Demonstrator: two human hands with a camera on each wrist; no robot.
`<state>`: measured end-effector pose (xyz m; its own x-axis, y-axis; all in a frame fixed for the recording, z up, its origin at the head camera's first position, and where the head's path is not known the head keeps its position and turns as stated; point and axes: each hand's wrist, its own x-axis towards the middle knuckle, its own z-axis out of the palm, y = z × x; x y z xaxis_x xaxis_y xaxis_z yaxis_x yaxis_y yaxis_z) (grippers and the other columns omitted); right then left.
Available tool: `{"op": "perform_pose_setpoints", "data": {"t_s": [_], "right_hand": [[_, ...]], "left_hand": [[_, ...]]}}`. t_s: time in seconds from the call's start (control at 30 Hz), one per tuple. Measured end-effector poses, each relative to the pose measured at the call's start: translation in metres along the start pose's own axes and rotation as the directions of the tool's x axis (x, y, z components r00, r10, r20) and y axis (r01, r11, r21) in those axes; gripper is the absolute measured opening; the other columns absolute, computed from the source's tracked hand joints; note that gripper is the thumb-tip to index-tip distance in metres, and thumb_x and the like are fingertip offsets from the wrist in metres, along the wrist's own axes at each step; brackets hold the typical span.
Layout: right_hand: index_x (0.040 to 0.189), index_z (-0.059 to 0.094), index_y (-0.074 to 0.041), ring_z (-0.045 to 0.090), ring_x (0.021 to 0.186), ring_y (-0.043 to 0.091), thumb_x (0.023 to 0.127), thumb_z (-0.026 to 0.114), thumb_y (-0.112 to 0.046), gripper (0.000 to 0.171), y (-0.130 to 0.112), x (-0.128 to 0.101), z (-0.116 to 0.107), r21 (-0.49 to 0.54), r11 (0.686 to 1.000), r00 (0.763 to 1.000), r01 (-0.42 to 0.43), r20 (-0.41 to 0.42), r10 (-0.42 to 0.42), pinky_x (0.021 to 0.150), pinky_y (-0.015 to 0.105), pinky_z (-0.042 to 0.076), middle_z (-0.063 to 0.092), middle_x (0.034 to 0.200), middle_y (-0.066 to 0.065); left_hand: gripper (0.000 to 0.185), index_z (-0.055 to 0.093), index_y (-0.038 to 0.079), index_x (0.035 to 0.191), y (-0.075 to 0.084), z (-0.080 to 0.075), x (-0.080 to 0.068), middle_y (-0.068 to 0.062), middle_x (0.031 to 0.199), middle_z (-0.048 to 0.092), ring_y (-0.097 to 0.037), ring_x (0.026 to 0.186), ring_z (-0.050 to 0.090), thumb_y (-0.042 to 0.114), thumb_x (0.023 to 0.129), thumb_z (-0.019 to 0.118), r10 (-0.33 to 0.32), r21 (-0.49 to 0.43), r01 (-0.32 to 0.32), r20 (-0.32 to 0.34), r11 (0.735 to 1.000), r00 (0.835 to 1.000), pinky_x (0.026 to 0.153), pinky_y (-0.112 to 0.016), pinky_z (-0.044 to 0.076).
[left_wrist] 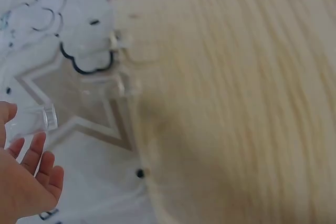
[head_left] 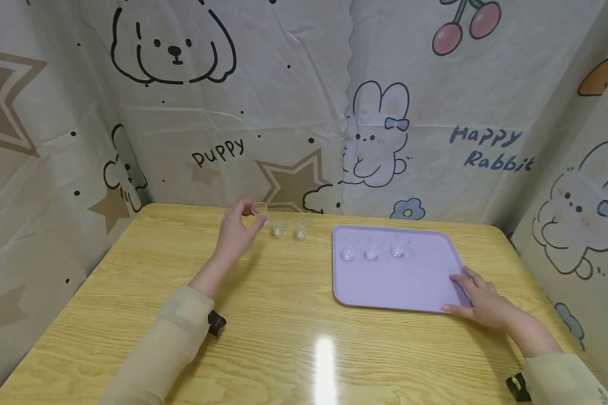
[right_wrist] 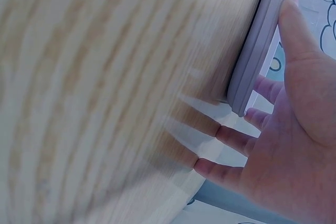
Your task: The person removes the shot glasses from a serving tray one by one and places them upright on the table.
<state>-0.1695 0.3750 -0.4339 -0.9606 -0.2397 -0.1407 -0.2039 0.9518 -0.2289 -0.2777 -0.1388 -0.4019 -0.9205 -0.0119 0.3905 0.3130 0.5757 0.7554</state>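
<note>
Left hand (head_left: 237, 232) pinches a small clear cup (head_left: 259, 209) at fingertips, lifted off the desk (head_left: 263, 337) near its 11 o'clock edge. Right hand (head_left: 478, 301), fingers straight, rests on the purple tray (head_left: 385, 284) at its 4 o'clock corner, thumb over the rim.

Risks, biggest first:
- Tray: only that hand steadies it; a push could slide it and topple the three cups (head_left: 371, 250) on its 12 o'clock side.
- Two loose cups (head_left: 290, 228) just beside the left hand at 3 o'clock: easy to clip.
- Held cup: fingertip pinch on slick clear plastic, may slip.
</note>
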Motion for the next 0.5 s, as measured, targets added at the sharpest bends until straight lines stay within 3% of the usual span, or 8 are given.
{"op": "perform_pose_setpoints", "data": {"t_s": [0.23, 0.5], "right_hand": [[0.135, 0.038, 0.007, 0.025, 0.116, 0.069, 0.082, 0.063, -0.054, 0.084, 0.0, 0.0, 0.0, -0.004, 1.0, 1.0, 0.003, -0.003, -0.003, 0.084, 0.074, 0.032, 0.017, 0.141, 0.042], [0.135, 0.038, 0.007, 0.025, 0.117, 0.068, 0.082, 0.063, -0.055, 0.085, -0.001, 0.0, -0.001, 0.003, 1.0, 1.0, -0.005, -0.001, 0.005, 0.084, 0.074, 0.032, 0.017, 0.141, 0.041]], "left_hand": [[0.034, 0.052, 0.005, 0.117, -0.024, -0.002, 0.008, -0.015, 0.107, 0.057, -0.032, 0.108, 0.047, 0.025, 0.092, 0.062, -0.085, 0.066, 0.081, 0.067, 0.995, 0.994, 0.093, -0.048, 0.039], [0.043, 0.048, 0.001, 0.127, -0.044, -0.003, 0.017, -0.017, 0.111, 0.057, -0.036, 0.11, 0.046, 0.026, 0.094, 0.058, -0.183, 0.151, 0.16, 0.154, 0.976, 0.971, 0.091, -0.049, 0.041]]}}
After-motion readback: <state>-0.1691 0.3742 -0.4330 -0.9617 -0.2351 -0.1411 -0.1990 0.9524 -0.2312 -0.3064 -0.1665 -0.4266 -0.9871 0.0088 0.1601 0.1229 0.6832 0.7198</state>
